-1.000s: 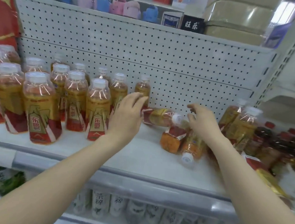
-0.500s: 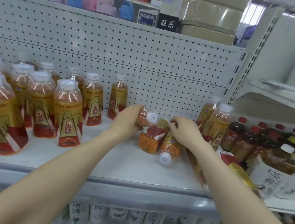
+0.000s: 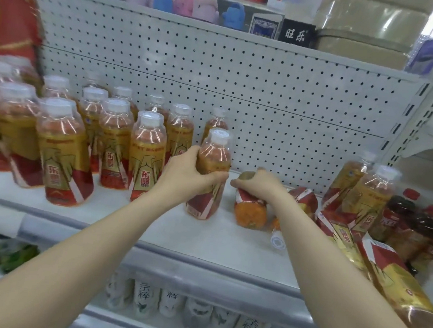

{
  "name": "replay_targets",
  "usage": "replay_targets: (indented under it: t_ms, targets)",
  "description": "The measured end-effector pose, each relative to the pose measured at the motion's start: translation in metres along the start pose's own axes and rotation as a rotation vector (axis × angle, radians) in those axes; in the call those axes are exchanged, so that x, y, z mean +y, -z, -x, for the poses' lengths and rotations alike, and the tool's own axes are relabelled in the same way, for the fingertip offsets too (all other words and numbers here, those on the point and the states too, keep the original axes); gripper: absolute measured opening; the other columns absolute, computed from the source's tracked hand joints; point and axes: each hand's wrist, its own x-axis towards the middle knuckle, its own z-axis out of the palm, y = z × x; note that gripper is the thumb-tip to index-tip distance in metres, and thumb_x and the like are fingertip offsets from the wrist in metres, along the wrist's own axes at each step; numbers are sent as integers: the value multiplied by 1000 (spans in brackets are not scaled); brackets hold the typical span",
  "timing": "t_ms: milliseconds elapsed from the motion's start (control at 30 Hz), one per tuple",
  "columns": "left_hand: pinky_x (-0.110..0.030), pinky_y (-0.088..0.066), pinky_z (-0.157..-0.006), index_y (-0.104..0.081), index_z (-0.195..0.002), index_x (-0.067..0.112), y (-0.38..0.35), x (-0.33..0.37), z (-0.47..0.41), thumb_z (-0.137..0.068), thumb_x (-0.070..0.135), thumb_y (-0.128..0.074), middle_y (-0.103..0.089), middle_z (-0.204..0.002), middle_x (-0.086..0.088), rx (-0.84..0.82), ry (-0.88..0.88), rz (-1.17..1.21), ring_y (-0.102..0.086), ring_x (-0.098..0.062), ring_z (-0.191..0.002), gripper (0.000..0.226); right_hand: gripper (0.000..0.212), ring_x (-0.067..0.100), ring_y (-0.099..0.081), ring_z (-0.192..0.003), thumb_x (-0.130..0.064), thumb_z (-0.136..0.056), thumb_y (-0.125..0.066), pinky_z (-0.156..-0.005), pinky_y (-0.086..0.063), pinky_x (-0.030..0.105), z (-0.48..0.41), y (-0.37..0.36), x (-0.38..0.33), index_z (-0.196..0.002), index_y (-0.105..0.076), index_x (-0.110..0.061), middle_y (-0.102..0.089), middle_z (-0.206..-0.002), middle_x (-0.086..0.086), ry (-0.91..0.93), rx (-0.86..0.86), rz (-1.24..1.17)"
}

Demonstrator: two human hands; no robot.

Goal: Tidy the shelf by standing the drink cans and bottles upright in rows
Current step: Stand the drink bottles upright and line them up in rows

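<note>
Bottles with white labels [image 3: 146, 296] nearest, one level down. Above them, white shelf [image 3: 216, 242] with a grey front lip, under both grips. Right of the right forearm [image 3: 315, 245], two fallen bottles [image 3: 340, 232] lying lengthwise, red-and-gold labels up, one close behind the other and reaching the front edge. Just nearer than the right grip, white cap [image 3: 278, 241] of another toppled bottle, pointing forward, body mostly hidden by the forearm. Right grip [image 3: 258, 184] curled over the far end of a lying bottle [image 3: 249, 211], orange base facing forward. Just left of it, left grip [image 3: 190, 177] wrapped round the middle of an upright bottle [image 3: 215, 150], white cap on top, base down at the shelf; touching or not, cannot tell. Left of the left grip, standing rows [image 3: 145, 155] of the same drink, closest one just beside it. Directly behind the held one, lone bottle [image 3: 215, 122] against the back. Right and behind the right grip, two leaning bottles [image 3: 365, 190], then dark bottles [image 3: 409, 220] with red caps. Farthest, white pegboard [image 3: 268, 103]; above it, small pink and blue goods [image 3: 198, 5], blurred; far left of the left grip, red pack [image 3: 8, 15].
</note>
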Motion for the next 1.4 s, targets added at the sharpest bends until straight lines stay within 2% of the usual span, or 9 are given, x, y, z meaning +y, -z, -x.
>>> replay_targets:
  t_ms: [100,233,300,467,833,1000,1167,1300,1400]
  targets:
    - [-24,-49,-71,-52,-109,33,6,-1,7,-73,58,-75,-62,-99,18,-9,31,5,-64,-9,-89,50,53,23,-60,-77,-52,-80,-69,-64,-49,30,-3,2,-4,-106,-57,-8,-59,-86,5,-58,-68,-90]
    - [-27,-51,-75,-52,-117,30,10,-1,12,-73,57,-75,-62,-104,16,-24,42,5,-62,-7,-93,57,28,19,-60,-75,-36,-79,-71,-74,-54,36,-1,16,-9,-83,-52,-16,-63,-86,4,33,56,-279]
    - [-27,-51,-78,-48,-126,28,12,1,14,-74,50,-77,-62,-108,13,-50,42,13,-62,-9,-97,63,32,19,-62,-83,-37,-74,-73,-80,-56,39,0,23,-16,-90,-52,-19,-64,-92,1,155,182,-399]
    - [-39,-56,-88,-43,-135,26,13,3,19,-76,40,-78,-64,-114,7,-42,28,-15,-65,-14,-100,70,73,20,-56,-110,-49,-72,-76,-91,-50,43,-5,14,-27,-126,-41,-17,-55,-122,3,353,368,-402]
    - [-28,-47,-87,-41,-138,27,0,6,25,-79,44,-77,-62,-124,9,120,14,-134,-58,-13,-112,71,79,20,-54,-116,-52,-73,-76,-97,-49,47,-12,3,-32,-134,-38,-20,-52,-127,2,393,289,-432]
    - [-34,-50,-90,-41,-137,26,-2,7,28,-79,42,-78,-59,-118,12,146,-5,-142,-58,-15,-112,71,75,23,-54,-120,-38,-81,-73,-101,-47,47,9,20,-24,-143,-35,-19,-55,-134,4,389,239,-373]
    - [-45,-42,-107,-26,-150,18,-11,10,35,-80,25,-80,-37,-150,-1,279,-132,-183,-42,-22,-135,88,58,24,-48,-129,-24,-95,-61,-105,-41,38,47,41,15,-147,-37,-17,-50,-142,7,351,317,-171]
    - [-44,-29,-117,-36,-146,7,-33,20,57,-84,10,-72,-30,-151,-12,426,-372,-219,-29,-28,-142,72,46,25,-54,-122,-24,-97,-58,-101,-42,40,86,53,65,-141,-47,-19,-56,-134,8,274,361,-11]
    - [-47,-31,-115,-45,-139,6,-64,24,72,-84,9,-70,-38,-146,-15,364,-503,-176,-34,-31,-139,60,44,29,-57,-113,-28,-94,-58,-97,-46,47,117,52,101,-137,-49,-22,-60,-123,7,164,392,62]
